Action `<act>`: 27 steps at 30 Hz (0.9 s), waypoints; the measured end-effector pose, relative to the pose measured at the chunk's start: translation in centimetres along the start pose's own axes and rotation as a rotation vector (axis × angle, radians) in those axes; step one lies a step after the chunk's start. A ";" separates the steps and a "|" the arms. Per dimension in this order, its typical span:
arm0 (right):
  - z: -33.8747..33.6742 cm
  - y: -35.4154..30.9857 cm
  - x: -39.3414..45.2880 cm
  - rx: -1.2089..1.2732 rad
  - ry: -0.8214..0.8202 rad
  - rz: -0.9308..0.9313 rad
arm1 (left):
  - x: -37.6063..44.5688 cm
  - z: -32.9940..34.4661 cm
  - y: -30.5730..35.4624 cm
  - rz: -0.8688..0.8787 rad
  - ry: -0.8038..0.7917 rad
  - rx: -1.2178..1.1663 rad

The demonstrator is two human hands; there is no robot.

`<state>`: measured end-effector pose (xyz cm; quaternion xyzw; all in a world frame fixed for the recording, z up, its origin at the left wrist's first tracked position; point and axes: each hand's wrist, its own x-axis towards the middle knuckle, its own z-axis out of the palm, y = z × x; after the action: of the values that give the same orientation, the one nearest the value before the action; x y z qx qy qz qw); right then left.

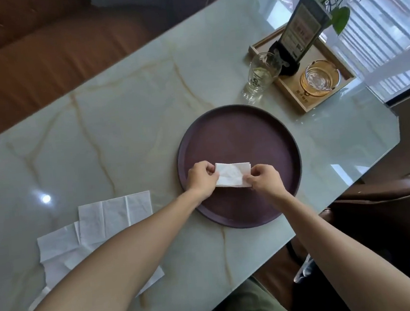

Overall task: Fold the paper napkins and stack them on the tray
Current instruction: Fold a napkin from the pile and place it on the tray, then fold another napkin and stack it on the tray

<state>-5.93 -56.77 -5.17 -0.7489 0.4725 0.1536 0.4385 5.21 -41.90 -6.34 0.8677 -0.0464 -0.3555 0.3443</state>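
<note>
While both hands pinch the napkin (231,175) over the tray (237,131) at 6 o'clock, left grip (201,179) and right grip (264,178) should align edges, then lower flat.

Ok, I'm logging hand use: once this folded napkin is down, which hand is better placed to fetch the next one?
Probably the left hand. The unfolded napkins lie on the table left of the tray, beside the left forearm. The right hand would have to cross over.
</note>
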 end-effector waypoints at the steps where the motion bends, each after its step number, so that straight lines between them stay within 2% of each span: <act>1: 0.0 0.2 0.1 -0.039 0.003 -0.002 | 0.1 0.3 -0.1 0.003 0.002 0.034; 9: 0.2 0.9 -0.3 -0.279 0.084 0.027 | -0.1 1.1 -0.9 0.012 0.014 0.141; 12: -0.1 0.3 -1.0 -0.402 0.170 -0.005 | -0.8 0.2 -1.1 0.007 0.023 0.112; 14: -0.2 -0.5 -1.2 -0.401 0.196 -0.059 | -1.4 -1.1 -1.6 0.006 0.045 0.067; 19: 1.8 -5.0 -2.6 -0.313 0.022 -0.200 | -3.7 -6.7 -4.4 -0.023 0.123 -0.035; 22: 4.7 -8.4 -4.0 -0.284 -0.085 -0.295 | -5.4 -10.5 -7.1 -0.100 0.185 -0.106; 27: 11.6 -13.2 -6.4 -0.446 -0.268 -0.474 | -8.3 -16.0 -13.4 -0.223 0.298 -0.179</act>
<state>4.09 -41.57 -0.95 -0.8885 0.1784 0.2437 0.3456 7.19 -19.99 -1.76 0.8763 0.1333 -0.2620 0.3817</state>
